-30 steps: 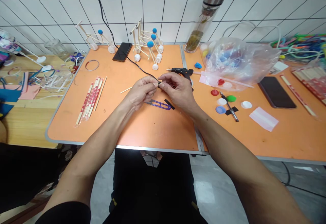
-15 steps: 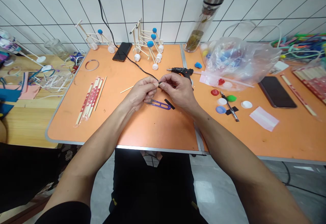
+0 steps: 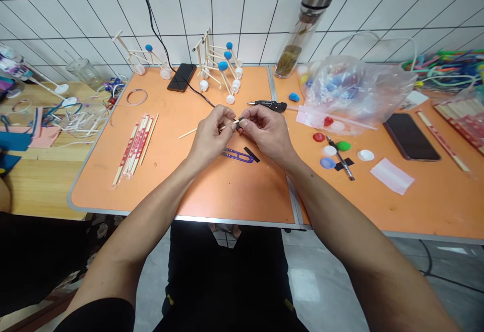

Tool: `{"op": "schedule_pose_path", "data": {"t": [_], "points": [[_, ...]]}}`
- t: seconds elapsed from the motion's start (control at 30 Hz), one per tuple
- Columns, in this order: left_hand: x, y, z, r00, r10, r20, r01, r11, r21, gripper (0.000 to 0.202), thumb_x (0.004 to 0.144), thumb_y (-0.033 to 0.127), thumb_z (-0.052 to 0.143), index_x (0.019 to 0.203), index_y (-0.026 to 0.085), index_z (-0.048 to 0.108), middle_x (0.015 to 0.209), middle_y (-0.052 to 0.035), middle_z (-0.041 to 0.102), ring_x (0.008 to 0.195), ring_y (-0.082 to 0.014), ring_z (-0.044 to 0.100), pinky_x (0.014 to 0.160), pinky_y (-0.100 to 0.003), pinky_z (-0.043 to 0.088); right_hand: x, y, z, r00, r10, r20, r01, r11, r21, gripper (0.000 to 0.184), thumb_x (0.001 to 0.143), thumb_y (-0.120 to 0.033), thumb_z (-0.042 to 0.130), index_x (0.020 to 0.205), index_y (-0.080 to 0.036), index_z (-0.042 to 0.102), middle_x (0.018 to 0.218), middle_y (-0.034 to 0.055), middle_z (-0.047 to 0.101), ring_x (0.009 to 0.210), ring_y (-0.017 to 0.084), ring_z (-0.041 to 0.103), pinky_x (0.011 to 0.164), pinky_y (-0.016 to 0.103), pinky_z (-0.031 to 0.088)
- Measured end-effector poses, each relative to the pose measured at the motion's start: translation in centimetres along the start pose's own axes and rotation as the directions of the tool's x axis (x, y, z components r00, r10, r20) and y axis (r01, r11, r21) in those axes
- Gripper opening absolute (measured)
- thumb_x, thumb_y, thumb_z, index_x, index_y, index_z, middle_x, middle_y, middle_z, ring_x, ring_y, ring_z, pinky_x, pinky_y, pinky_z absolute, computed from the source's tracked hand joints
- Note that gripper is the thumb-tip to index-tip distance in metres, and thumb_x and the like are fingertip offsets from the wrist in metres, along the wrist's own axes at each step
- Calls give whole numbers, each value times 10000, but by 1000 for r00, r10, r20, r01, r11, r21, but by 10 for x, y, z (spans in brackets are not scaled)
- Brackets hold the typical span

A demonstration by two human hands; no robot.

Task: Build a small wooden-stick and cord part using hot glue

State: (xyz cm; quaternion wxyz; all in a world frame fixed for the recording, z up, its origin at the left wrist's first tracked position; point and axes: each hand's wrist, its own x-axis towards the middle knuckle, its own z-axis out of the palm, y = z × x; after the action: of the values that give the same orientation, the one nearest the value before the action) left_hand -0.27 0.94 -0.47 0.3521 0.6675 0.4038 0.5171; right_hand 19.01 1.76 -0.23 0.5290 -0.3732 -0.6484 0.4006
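Over the middle of the orange table, my two hands meet fingertip to fingertip. My left hand (image 3: 210, 138) pinches a short pale wooden stick (image 3: 236, 121). Closed at the stick's other end, my right hand (image 3: 268, 133) grips a small dark strip (image 3: 239, 126), mostly covered by the fingers. Below the hands lie purple thread snips (image 3: 239, 156) and a loose black strip (image 3: 251, 154). A black glue gun (image 3: 269, 105) rests just behind my right hand, partly hidden by it. Another thin stick (image 3: 187, 133) pokes out left of my left hand.
Stick models with blue balls (image 3: 223, 65) stand at the back near a phone (image 3: 182, 77). Wrapped chopsticks (image 3: 133, 145) lie left. Rightward are a tall tea bottle (image 3: 302, 29), a plastic bag (image 3: 355, 85), bottle caps (image 3: 366, 155), a pen (image 3: 341, 158) and another phone (image 3: 412, 136).
My left hand has turned and its fingers have shifted upward, so the pale stick now shows between the fingertips. My right hand has stayed nearly in place.
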Motion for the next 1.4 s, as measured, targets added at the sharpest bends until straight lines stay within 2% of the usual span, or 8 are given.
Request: {"op": "schedule_pose_path", "data": {"t": [0.17, 0.27, 0.33, 0.43, 0.63, 0.8, 1.03, 1.4], "points": [[-5, -4, 2, 994, 108, -11, -107, 991, 84, 122, 1032, 243, 764, 1027, 247, 643, 810, 33, 658, 695, -144, 581, 686, -299, 406, -1, -2, 3, 1000, -2, -23, 2, 1000, 7, 526, 900, -745, 940, 929, -252, 760, 913, 23, 778, 812, 186, 692, 818, 360, 598], [-5, -6, 3, 993, 112, -35, -109, 991, 82, 143, 1033, 258, 783, 1010, 250, 643, 737, 60, 557, 637, -138, 496, 657, -306, 364, -1, -2, 5, 999, -12, -31, 12, 1000, 6, 492, 906, -708, 943, 937, -249, 768, 915, 25, 785, 815, 187, 698, 814, 359, 605], [-4, -8, 5, 994, 98, -48, -95, 994, 53, 137, 1045, 271, 778, 1007, 247, 648, 758, 51, 583, 647, -140, 502, 656, -305, 367, -1, -1, 6, 999, -16, -37, 17, 1000, 6, 482, 902, -695, 949, 936, -248, 770, 911, 24, 788, 809, 186, 698, 807, 357, 609], [-3, -9, 7, 996, 67, -52, -69, 997, -28, 125, 1067, 287, 750, 1001, 237, 656, 843, 16, 673, 709, -145, 572, 680, -295, 415, -1, -2, 6, 999, -12, -42, 12, 1000, 3, 487, 901, -706, 946, 937, -253, 771, 911, 25, 794, 811, 191, 703, 820, 367, 629], [2, -1, 5, 996, -80, 29, 85, 972, -219, 259, 1031, 395, 848, 974, 230, 657, 833, 9, 679, 713, -130, 587, 671, -261, 466, -1, -4, 6, 999, -7, -39, 8, 1000, 17, 488, 887, -700, 959, 956, -252, 776, 938, 31, 802, 825, 189, 721, 853, 374, 649], [2, 6, 4, 988, -145, 58, 156, 927, -340, 411, 938, 532, 937, 948, 230, 657, 779, 18, 642, 664, -118, 532, 596, -246, 401, -1, -3, 7, 999, 7, -37, -6, 1000, 27, 494, 891, -702, 958, 996, -253, 781, 944, 30, 791, 877, 199, 750, 874, 376, 660], [0, 11, 6, 955, -279, 97, 295, 883, -365, 446, 907, 564, 950, 924, 246, 637, 678, 47, 564, 536, -99, 355, 513, -266, 246, -1, -4, 6, 999, 14, -39, -13, 999, 39, 520, 867, -738, 966, 990, -262, 799, 943, 40, 808, 889, 220, 759, 878, 401, 668], [0, 14, 7, 951, -280, 129, 308, 864, -397, 453, 870, 541, 954, 932, 245, 617, 664, 71, 542, 520, -86, 329, 500, -251, 231, -1, -6, 5, 999, 6, -33, -5, 999, 46, 502, 887, -714, 966, 937, -251, 780, 914, 32, 795, 827, 195, 720, 842, 383, 629]]}}
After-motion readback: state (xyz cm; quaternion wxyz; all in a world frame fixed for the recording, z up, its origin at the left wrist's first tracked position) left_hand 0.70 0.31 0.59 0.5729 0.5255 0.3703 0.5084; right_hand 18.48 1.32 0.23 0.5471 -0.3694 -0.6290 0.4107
